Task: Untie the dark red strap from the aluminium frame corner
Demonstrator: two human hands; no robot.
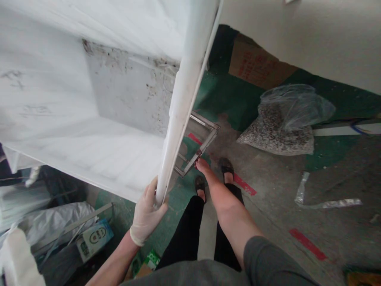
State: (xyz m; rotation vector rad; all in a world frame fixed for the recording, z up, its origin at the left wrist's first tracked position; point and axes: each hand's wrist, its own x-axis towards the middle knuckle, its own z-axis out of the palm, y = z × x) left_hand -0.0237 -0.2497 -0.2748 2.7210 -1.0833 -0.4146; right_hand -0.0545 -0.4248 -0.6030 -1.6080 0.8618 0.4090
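I stand holding up a large white panel [89, 99] with a stained square recess. My left hand [147, 212], in a thin white glove, is closed round the lower end of the panel's thick white edge [181, 103]. My right hand [216, 186] is bare and reaches forward, its fingers stretched out and its fingertips touching the corner of a metal frame [198, 149] that hangs beneath the panel. My two feet in dark shoes show on the floor below.
A clear plastic bag of speckled granules [279, 127] lies on the green and grey floor to the right, with a cardboard box [256, 63] behind it. Red tape strips [306, 244] mark the floor. White sacks and a small carton [93, 238] crowd the lower left.
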